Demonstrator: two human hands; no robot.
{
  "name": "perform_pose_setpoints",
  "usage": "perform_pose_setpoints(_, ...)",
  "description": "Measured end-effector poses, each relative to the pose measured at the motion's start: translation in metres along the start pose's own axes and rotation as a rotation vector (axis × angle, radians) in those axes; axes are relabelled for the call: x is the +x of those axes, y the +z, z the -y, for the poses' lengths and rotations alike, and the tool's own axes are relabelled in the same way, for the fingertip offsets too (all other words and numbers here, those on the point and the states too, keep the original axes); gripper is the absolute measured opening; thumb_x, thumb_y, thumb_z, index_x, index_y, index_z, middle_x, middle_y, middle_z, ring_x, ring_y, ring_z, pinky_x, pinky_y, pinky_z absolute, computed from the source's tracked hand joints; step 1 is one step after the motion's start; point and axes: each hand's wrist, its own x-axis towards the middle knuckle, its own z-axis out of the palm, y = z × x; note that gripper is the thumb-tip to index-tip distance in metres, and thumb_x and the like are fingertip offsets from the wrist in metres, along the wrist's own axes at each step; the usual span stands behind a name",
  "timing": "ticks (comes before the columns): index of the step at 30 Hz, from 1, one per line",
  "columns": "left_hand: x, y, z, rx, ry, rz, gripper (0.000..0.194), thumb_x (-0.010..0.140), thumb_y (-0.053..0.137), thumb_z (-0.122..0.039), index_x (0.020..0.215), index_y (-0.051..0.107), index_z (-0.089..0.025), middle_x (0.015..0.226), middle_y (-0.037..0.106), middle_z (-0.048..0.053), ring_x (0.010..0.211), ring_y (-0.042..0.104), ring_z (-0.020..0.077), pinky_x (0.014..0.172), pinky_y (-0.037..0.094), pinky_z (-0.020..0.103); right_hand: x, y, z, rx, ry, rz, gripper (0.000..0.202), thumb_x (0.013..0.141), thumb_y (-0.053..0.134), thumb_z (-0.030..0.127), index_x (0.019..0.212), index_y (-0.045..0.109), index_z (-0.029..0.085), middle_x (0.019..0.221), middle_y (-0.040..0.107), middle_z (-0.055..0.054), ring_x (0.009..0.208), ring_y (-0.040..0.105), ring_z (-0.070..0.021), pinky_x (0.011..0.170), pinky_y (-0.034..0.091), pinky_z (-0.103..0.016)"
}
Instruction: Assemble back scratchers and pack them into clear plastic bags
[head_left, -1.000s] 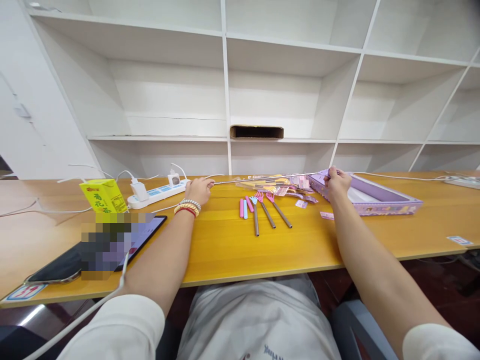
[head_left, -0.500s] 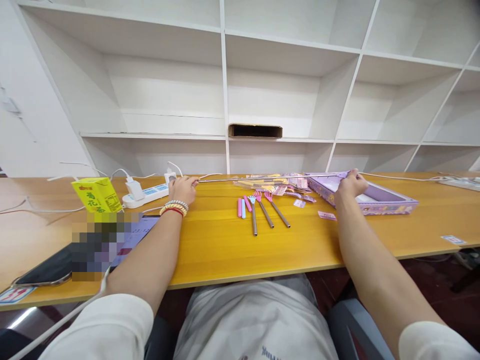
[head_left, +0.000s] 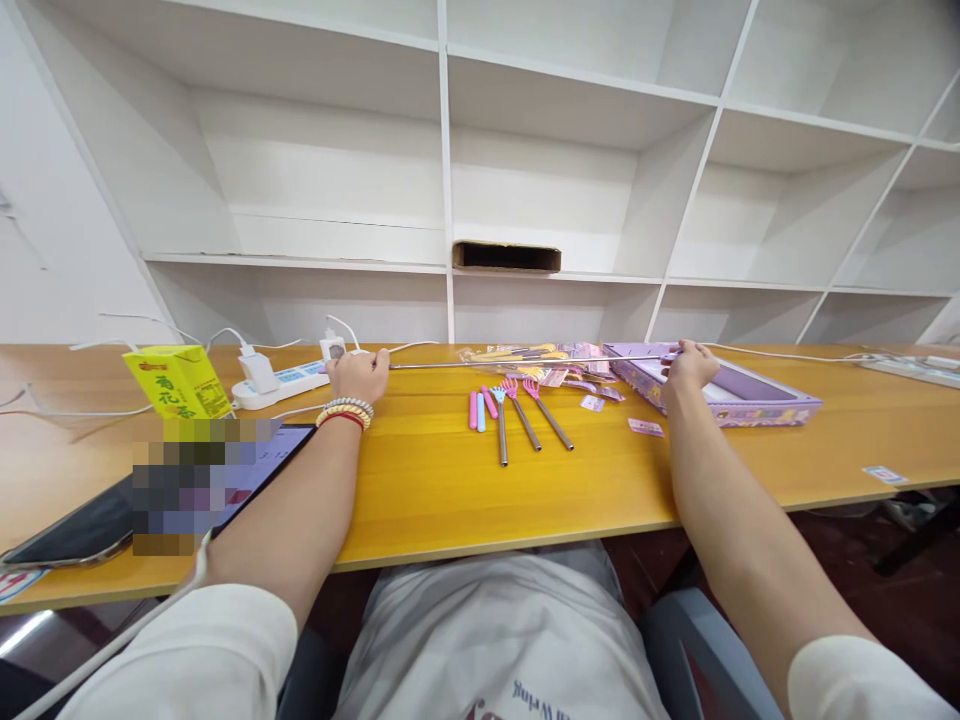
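Note:
A long thin telescopic metal rod (head_left: 525,361) stretches level across the table between my two hands. My left hand (head_left: 360,377), with bead bracelets at the wrist, is closed around its left end. At the right, my right hand (head_left: 688,366) pinches the other end, above the edge of a purple box (head_left: 757,413). On the table between my arms lie a blue-headed back scratcher (head_left: 502,430) and two pink-headed back scratchers (head_left: 553,420), all with metal handles. Beside them are two pink grip sleeves (head_left: 473,411) and a blue grip sleeve (head_left: 481,412).
Plastic-wrapped packets (head_left: 525,354) and small cards (head_left: 646,427) lie beyond the scratchers. A yellow drink carton (head_left: 180,385), a power strip (head_left: 281,386), a phone (head_left: 75,520) and a tablet (head_left: 266,465) are at left. White shelves (head_left: 337,170) hold a cardboard box (head_left: 507,256).
The view has shifted slightly, so most things appear a little further left. Both hands still hold the stretched rod at its ends; the scratchers and sleeves stay put on the table.

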Motion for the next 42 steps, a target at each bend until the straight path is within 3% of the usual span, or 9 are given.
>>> perform_pose_setpoints(4, 0.001, 0.001, 0.003, 0.072, -0.057, -0.096, 0.053, 0.086, 0.027, -0.036, 0.076, 0.072, -0.010, 0.078, 0.068, 0.018, 0.086, 0.058, 0.0301, 0.082, 0.033, 0.042, -0.001, 0.000, 0.003, 0.180, 0.180, 0.061, 0.017, 0.080, 0.040, 0.026, 0.068, 0.048, 0.018, 0.062, 0.055, 0.000, 0.044, 0.048, -0.0097, 0.033, 0.032, -0.021)
perform_pose_setpoints(8, 0.000, 0.003, 0.004, 0.100, -0.065, -0.128, 0.053, 0.085, 0.025, -0.035, 0.080, 0.073, -0.011, 0.080, 0.068, 0.018, 0.089, 0.057, 0.0300, 0.084, 0.031, 0.042, 0.001, -0.001, 0.003, 0.355, 0.240, 0.133, 0.028, 0.086, 0.028, 0.031, 0.067, 0.046, 0.019, 0.055, 0.048, 0.001, 0.044, 0.046, -0.0102, 0.033, 0.030, -0.020)
perform_pose_setpoints(13, -0.003, -0.001, 0.000, 0.137, -0.101, -0.088, 0.054, 0.084, 0.024, -0.033, 0.084, 0.074, -0.010, 0.083, 0.069, 0.019, 0.087, 0.058, 0.0299, 0.084, 0.030, 0.042, -0.001, 0.004, -0.001, 0.343, 0.235, 0.091, 0.018, 0.080, 0.033, 0.020, 0.067, 0.047, 0.019, 0.055, 0.046, 0.001, 0.043, 0.041, -0.0089, 0.033, 0.026, -0.019)
perform_pose_setpoints(22, -0.006, -0.009, -0.012, 0.180, -0.111, 0.019, 0.057, 0.083, 0.025, -0.036, 0.086, 0.073, -0.007, 0.085, 0.069, 0.020, 0.085, 0.061, 0.0309, 0.080, 0.036, 0.041, -0.010, 0.010, -0.003, 0.310, 0.273, 0.037, 0.015, 0.077, 0.034, 0.020, 0.067, 0.046, 0.019, 0.051, 0.045, 0.002, 0.040, 0.040, -0.0101, 0.031, 0.023, -0.020)
perform_pose_setpoints(27, -0.012, -0.022, -0.050, 0.142, -0.063, 0.089, 0.058, 0.084, 0.025, -0.039, 0.088, 0.073, -0.006, 0.085, 0.069, 0.022, 0.084, 0.062, 0.0347, 0.070, 0.041, 0.040, -0.052, 0.042, -0.001, 0.249, 0.243, 0.282, 0.010, 0.077, 0.035, 0.021, 0.071, 0.044, 0.021, 0.049, 0.049, 0.004, 0.033, 0.037, -0.0078, 0.032, 0.023, -0.019)
perform_pose_setpoints(32, -0.030, -0.041, -0.099, 0.070, 0.028, 0.151, 0.058, 0.087, 0.025, -0.040, 0.090, 0.073, -0.009, 0.086, 0.068, 0.022, 0.087, 0.063, 0.0345, 0.073, 0.042, 0.042, -0.106, 0.071, -0.003, 0.169, 0.086, 0.486, 0.006, 0.075, 0.044, 0.027, 0.072, 0.041, 0.023, 0.051, 0.052, 0.006, 0.031, 0.040, -0.0091, 0.029, 0.022, -0.021)
perform_pose_setpoints(38, -0.062, -0.047, -0.146, -0.051, 0.146, 0.248, 0.064, 0.090, 0.019, -0.045, 0.081, 0.073, -0.013, 0.081, 0.069, 0.019, 0.080, 0.065, 0.0297, 0.073, 0.043, 0.040, -0.166, 0.085, -0.011, 0.065, -0.046, 0.844, 0.010, 0.076, 0.053, 0.031, 0.076, 0.046, 0.024, 0.049, 0.051, 0.006, 0.034, 0.041, -0.0106, 0.034, 0.026, -0.023)
perform_pose_setpoints(42, -0.068, -0.045, -0.153, -0.100, 0.153, 0.302, 0.064, 0.091, 0.018, -0.043, 0.076, 0.073, -0.014, 0.079, 0.069, 0.017, 0.078, 0.065, 0.0259, 0.073, 0.044, 0.037, -0.185, 0.084, -0.010, 0.104, -0.134, 0.977, 0.018, 0.078, 0.058, 0.037, 0.077, 0.045, 0.024, 0.045, 0.046, 0.008, 0.037, 0.041, -0.0098, 0.037, 0.028, -0.021)
